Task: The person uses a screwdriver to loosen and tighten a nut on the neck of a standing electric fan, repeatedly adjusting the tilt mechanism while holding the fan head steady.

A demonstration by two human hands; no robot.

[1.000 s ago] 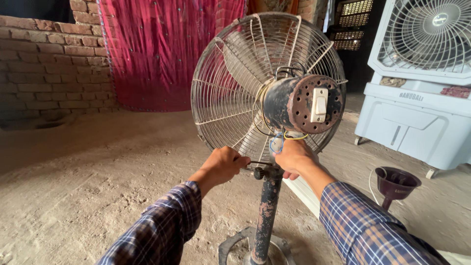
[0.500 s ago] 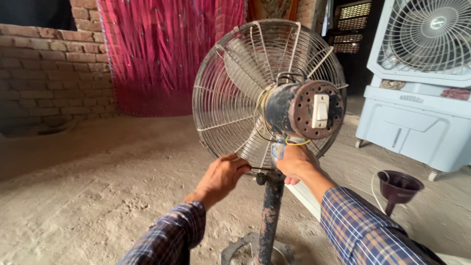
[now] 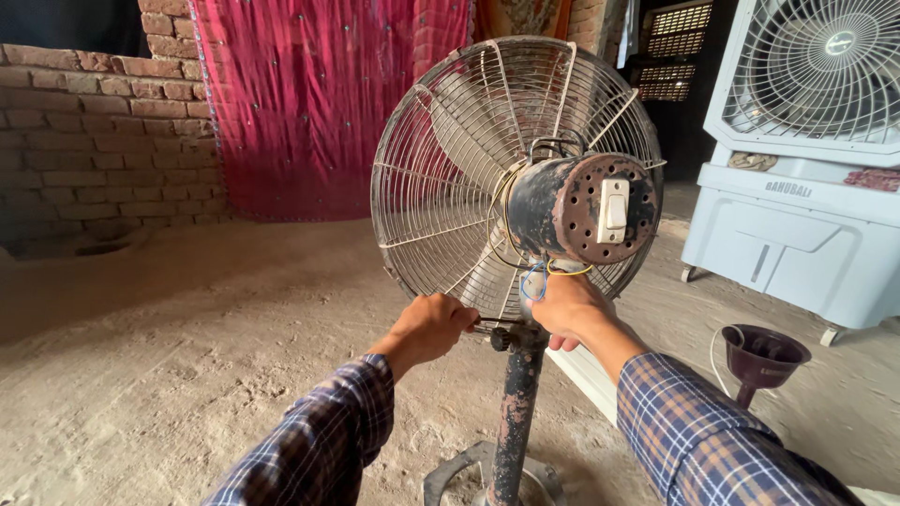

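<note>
Left hand (image 3: 433,325) fingers curled tight on a small knob at the fan's neck joint (image 3: 503,335), right hand (image 3: 562,307) wrapped round that joint under the rusty motor housing (image 3: 581,208) (blue and yellow wires (image 3: 542,275) showing), pedestal fan (image 3: 473,169) upright on dusty floor (image 3: 187,375), white air cooler (image 3: 806,178) well right.

Dusty floor (image 3: 187,375) bears fan stand (image 3: 514,412), cooler (image 3: 797,234) (white), funnel (image 3: 761,354).

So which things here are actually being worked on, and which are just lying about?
In hand:
pedestal fan
stand pole
neck bolt, at the left hand
loose wires, above the right hand

Lying about:
air cooler
maroon funnel
red curtain
brick wall
</note>
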